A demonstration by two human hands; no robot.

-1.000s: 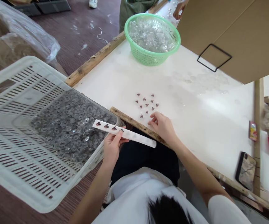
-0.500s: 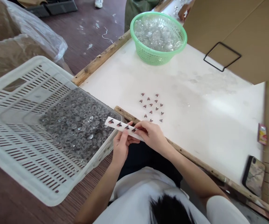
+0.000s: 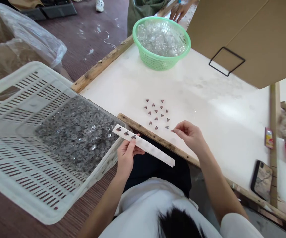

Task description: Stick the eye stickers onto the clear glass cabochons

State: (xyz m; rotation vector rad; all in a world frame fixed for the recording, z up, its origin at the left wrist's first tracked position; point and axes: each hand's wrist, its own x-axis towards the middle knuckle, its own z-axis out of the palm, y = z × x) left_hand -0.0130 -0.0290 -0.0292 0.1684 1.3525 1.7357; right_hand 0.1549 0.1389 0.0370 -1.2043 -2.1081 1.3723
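My left hand (image 3: pixel 127 154) pinches a white sticker strip (image 3: pixel 155 151) over the table's front edge, thumb on top. A few small dark-and-pink stickers remain at its left end; the rest of the strip is bare. My right hand (image 3: pixel 188 135) is closed in a pinch just above the tabletop, with a small sticker (image 3: pixel 172 130) at the fingertips. Just left of those fingertips, several loose stickers (image 3: pixel 156 111) of the same look lie spread on the white table (image 3: pixel 189 96).
At my left stands a white slotted crate (image 3: pixel 40 211) holding many small clear pieces. A green basket (image 3: pixel 161 64) of clear pieces sits at the back. A cardboard box (image 3: pixel 247 36) is at the back right, a phone (image 3: pixel 262 180) at right. Another person's hand (image 3: pixel 179 12) shows behind the basket.
My right hand has left the strip and moved right over the table with one sticker. The strip shows one sticker fewer. My left hand still holds it.
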